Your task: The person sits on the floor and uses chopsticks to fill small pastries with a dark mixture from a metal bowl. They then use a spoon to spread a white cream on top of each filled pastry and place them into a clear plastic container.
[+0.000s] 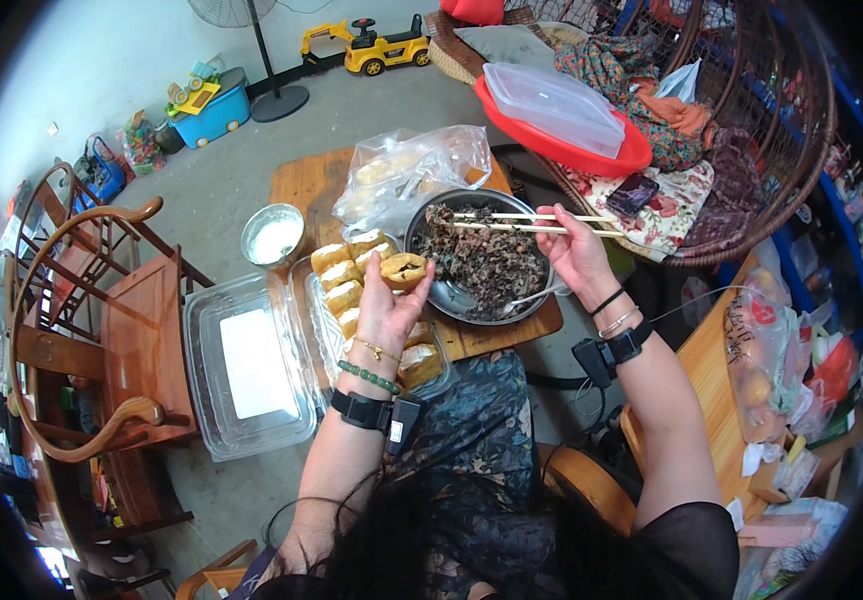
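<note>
My left hand (394, 304) holds an opened tofu puff (403, 271) between thumb and fingers, its slit facing up. My right hand (575, 244) grips a pair of wooden chopsticks (529, 223), whose tips touch the dark minced filling (487, 262) in a steel bowl (463, 309). A white spoon (532, 298) rests in that bowl. Left of it, a clear plastic container (326, 349) holds several stuffed puffs (340, 298) topped with white paste; my left hand and wrist hide part of them. A glass bowl (274, 234) of white paste stands at the table's left.
A clear plastic bag (416, 169) with more puffs lies on the wooden table (304, 180). The container's open lid (251, 367) extends left, beside a wooden chair (142, 330). A red basin (562, 150) and a phone (632, 195) rest on a cushioned wicker seat at the right.
</note>
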`<state>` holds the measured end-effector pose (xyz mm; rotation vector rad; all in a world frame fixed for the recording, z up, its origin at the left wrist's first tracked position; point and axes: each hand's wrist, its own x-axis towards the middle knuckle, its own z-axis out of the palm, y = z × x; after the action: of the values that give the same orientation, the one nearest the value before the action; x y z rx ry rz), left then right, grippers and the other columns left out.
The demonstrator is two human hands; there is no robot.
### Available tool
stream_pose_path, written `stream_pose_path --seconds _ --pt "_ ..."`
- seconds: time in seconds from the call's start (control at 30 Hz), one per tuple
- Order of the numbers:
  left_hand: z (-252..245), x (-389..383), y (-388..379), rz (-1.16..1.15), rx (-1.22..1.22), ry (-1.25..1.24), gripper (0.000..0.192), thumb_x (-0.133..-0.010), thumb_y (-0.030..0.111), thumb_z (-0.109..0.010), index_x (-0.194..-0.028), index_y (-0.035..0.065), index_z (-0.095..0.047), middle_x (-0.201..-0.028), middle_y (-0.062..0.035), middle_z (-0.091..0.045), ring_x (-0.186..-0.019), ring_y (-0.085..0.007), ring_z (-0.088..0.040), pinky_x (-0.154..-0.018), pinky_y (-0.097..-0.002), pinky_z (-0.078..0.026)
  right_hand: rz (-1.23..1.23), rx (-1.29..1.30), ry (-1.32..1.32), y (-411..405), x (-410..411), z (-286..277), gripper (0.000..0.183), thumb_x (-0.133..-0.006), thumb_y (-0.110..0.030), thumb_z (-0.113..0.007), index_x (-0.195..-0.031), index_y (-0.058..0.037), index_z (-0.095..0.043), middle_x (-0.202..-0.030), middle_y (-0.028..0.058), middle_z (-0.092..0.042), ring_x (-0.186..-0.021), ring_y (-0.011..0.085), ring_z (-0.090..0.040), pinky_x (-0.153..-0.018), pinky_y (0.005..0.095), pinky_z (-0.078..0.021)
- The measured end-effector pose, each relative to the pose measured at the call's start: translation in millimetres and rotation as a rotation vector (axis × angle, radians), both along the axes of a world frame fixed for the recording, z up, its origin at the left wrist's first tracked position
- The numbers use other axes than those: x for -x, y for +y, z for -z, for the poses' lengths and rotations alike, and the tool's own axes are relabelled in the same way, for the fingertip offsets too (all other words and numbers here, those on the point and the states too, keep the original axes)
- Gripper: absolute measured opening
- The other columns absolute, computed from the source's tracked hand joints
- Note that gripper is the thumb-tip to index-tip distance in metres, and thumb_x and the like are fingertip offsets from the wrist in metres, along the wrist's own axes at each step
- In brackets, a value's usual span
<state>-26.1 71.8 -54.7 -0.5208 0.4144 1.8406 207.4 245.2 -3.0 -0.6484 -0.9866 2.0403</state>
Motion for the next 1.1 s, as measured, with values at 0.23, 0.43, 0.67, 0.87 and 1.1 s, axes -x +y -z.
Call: stream_pose_path --seconds 0.23,0.43,0.67,0.87,1.1 --pt "9 -20 17 0.104 -0.106 -0.104 0.054 -0.098 0.041 -0.058 -0.128 -0.0026 -0.049 -0.125 -0.0239 -0.053 -0.111 -0.04 -0.056 -0.094 -0.0494 -0.057 -0.048 0.0 0.105 -25 -7 -25 0.029 -0.102 -0.023 -0.054 -0.109 0.0037 -0.063 -0.089 0.0114 -0.067 -0.074 0.0169 -0.064 -0.07 0.026 -0.0546" --pt "5 -28 19 0.115 -0.113 -0.07 0.052 -0.1 0.042 -0.055 -0.128 -0.0012 -0.051 -0.126 -0.0233 -0.053 -0.11 -0.0394 -0.056 -0.095 -0.0475 -0.057 -0.143 -0.151 0.032 -27 -15 -13 0.028 -0.103 -0.02 -0.05 -0.11 0.0044 -0.062 -0.089 0.0138 -0.067 -0.072 0.0207 -0.065 -0.067 0.0288 -0.0533" --pt "-5 -36 15 0.105 -0.059 0.058 0.048 -0.101 0.04 -0.052 -0.124 -0.0015 -0.054 -0.127 -0.0218 -0.056 -0.111 -0.0384 -0.057 -0.095 -0.0476 -0.056 -0.223 -0.447 -0.142 -27 -18 -29 0.031 -0.105 -0.025 -0.048 -0.108 0.002 -0.062 -0.088 0.0116 -0.068 -0.072 0.0176 -0.067 -0.064 0.0257 -0.052" --pt "-8 -39 15 0.21 -0.057 0.042 0.044 -0.101 0.038 -0.054 -0.128 0.0029 -0.051 -0.126 -0.0156 -0.058 -0.115 -0.0321 -0.058 -0.095 -0.0473 -0.056 -0.289 -0.69 -0.254 -26 -19 -53 0.03 -0.105 -0.025 -0.05 -0.108 0.0027 -0.061 -0.086 0.0108 -0.067 -0.072 0.0164 -0.066 -0.064 0.027 -0.0538" --pt "-3 -53 17 0.25 -0.125 0.006 0.047 -0.1 0.034 -0.057 -0.131 0.0012 -0.047 -0.127 -0.0179 -0.056 -0.116 -0.0346 -0.057 -0.096 -0.0496 -0.056 -0.386 -0.884 -0.508 -41 -13 -104 0.027 -0.104 -0.021 -0.05 -0.104 0.0022 -0.065 -0.085 0.0089 -0.068 -0.068 0.0139 -0.066 -0.063 0.0244 -0.0545"
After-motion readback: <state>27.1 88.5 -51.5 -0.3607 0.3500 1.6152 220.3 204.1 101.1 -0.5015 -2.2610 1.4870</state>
